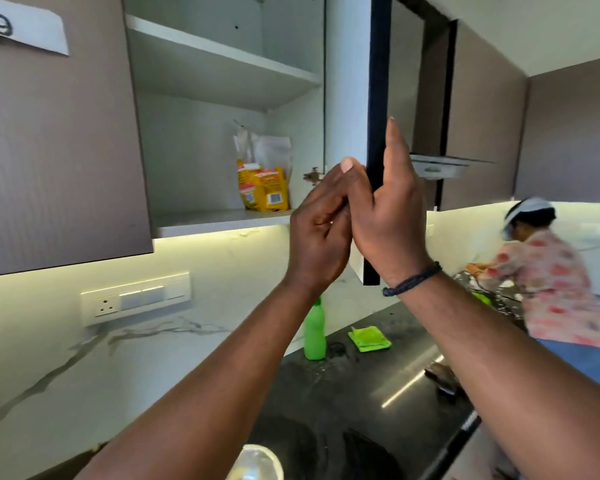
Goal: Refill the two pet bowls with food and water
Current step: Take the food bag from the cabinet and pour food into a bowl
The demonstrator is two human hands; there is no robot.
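Two hands are raised at the open wall cupboard door (378, 133). The right hand (388, 216) lies against the door's dark edge, its fingers (394, 143) straight and pointing up along the outer face while the thumb sits on the inner, white side, so the edge is held between thumb and palm. A dark braided band (413, 280) circles that wrist. The left hand (321, 233) is pressed up close beside the right one, its fingers curled in towards the palm; whether they hold anything I cannot tell, since the right hand covers that spot.

Inside the cupboard, on the lower shelf (205, 218), stands a yellow food bag (264, 190) with red and blue labels, its clear top crumpled upward. It sits toward the right rear of the shelf, well apart from both hands. The upper shelf (222, 53) runs above it. On the closed door to the left is a white paper label (21, 29) with a printed number.

Below, the dark bench (378, 386) carries a green bottle (314, 330) standing upright near the marble backsplash, with a folded green cloth (369, 337) lying just beside it to the right. A rounded glass rim (257, 462) shows at the bottom edge. A switch plate (136, 297) with a socket is set in the wall under the lit cupboard. At the far right, another person in a floral top (551, 285) bends over the bench.
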